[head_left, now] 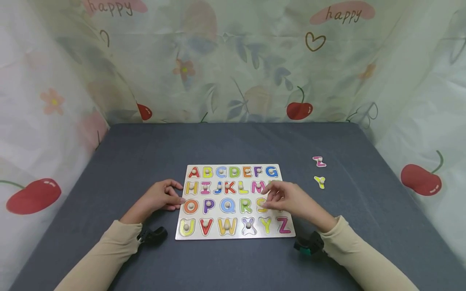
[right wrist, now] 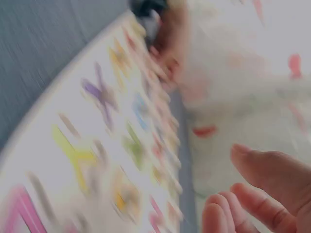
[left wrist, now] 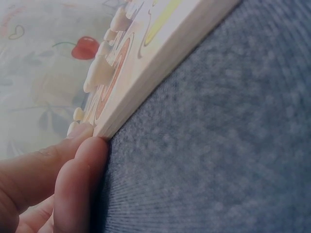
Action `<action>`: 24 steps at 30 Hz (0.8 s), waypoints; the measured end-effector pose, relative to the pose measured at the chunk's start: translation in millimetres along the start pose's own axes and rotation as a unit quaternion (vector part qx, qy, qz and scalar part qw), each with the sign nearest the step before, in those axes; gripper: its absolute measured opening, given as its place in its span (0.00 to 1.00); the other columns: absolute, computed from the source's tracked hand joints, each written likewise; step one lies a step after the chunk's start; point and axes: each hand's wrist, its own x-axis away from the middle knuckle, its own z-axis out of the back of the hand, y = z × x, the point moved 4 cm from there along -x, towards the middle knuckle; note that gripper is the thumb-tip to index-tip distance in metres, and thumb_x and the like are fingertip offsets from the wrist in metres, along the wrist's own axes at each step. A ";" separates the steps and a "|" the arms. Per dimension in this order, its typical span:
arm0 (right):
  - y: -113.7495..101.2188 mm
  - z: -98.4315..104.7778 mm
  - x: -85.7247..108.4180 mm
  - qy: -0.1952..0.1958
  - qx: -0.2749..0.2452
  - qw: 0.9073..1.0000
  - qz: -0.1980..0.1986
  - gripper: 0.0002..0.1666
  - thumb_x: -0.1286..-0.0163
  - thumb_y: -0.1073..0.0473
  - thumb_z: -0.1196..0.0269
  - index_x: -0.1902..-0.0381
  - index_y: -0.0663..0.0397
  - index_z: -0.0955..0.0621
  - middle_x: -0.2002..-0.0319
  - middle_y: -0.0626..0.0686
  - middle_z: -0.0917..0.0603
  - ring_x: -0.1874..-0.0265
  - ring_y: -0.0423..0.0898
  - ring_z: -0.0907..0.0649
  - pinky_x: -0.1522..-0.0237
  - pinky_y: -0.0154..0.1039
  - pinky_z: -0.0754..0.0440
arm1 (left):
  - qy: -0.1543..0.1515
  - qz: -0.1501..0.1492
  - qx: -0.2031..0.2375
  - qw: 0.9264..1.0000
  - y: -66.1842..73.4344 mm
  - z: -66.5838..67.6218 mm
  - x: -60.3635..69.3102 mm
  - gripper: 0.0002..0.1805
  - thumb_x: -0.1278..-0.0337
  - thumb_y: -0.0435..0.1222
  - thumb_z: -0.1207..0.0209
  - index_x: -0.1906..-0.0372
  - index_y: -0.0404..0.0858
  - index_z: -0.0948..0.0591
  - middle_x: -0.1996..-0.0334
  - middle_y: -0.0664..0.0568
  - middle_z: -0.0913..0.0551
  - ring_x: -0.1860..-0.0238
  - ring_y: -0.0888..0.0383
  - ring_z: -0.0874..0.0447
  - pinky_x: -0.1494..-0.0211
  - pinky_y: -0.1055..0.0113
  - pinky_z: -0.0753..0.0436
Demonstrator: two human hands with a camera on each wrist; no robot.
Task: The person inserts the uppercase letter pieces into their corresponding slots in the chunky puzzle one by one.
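Note:
A wooden alphabet puzzle board lies flat on the dark cloth, most letters seated with small round knobs. At its left edge my left hand grips the rim, thumb on top and a finger against the side in the left wrist view. My right hand hovers over the board's right side near the S, fingers loosely bent and nothing held, covering part of the second and third rows. The Y slot and Z slot show no knobs. A yellow Y piece and a pink Z piece lie right of the board.
The dark cloth-covered table extends around the board. A patterned curtain hangs behind it and along both sides. Each wrist carries a black camera, one by the board's lower left corner and one by its lower right.

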 end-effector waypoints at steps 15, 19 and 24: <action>89.5 112.3 5.5 0.149 0.018 0.985 -0.088 0.31 0.32 0.43 0.39 0.41 0.58 0.26 0.46 0.60 0.21 0.57 0.44 0.17 0.57 0.39 0.17 | 0.003 -0.001 -0.008 1.000 -0.1 -0.7 0.6 0.30 0.51 0.34 0.29 0.44 0.31 0.30 0.76 0.52 0.21 0.77 0.63 0.18 0.75 0.70 0.18; 109.6 117.2 9.9 0.136 0.027 0.985 -0.099 0.30 0.33 0.46 0.37 0.42 0.62 0.26 0.46 0.62 0.21 0.63 0.34 0.18 0.61 0.37 0.17 | 0.002 0.001 -0.008 1.000 1.0 -0.4 1.0 0.30 0.51 0.34 0.29 0.44 0.31 0.30 0.76 0.52 0.21 0.77 0.63 0.18 0.75 0.70 0.18; 125.6 118.8 17.4 0.115 0.055 0.985 -0.119 0.29 0.34 0.47 0.35 0.43 0.61 0.24 0.49 0.63 0.20 0.63 0.38 0.19 0.62 0.35 0.21 | 0.000 -0.001 -0.009 1.000 2.3 -0.1 1.8 0.30 0.51 0.34 0.29 0.44 0.31 0.30 0.76 0.53 0.21 0.77 0.63 0.18 0.75 0.71 0.18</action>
